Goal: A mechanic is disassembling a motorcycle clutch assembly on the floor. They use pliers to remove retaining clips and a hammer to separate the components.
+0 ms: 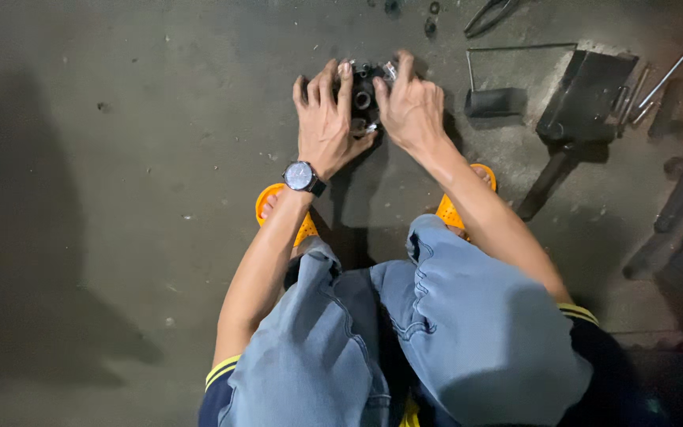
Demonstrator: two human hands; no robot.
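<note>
Two hands' fingers grip dark metal part on stained concrete floor.

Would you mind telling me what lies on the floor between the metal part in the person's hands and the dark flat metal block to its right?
In the head view, a small dark cylinder lies between the metal part and the block.

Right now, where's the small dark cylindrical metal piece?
In the head view, the small dark cylindrical metal piece lies on the concrete floor, right of the right hand and just left of the dark flat metal block.
</note>
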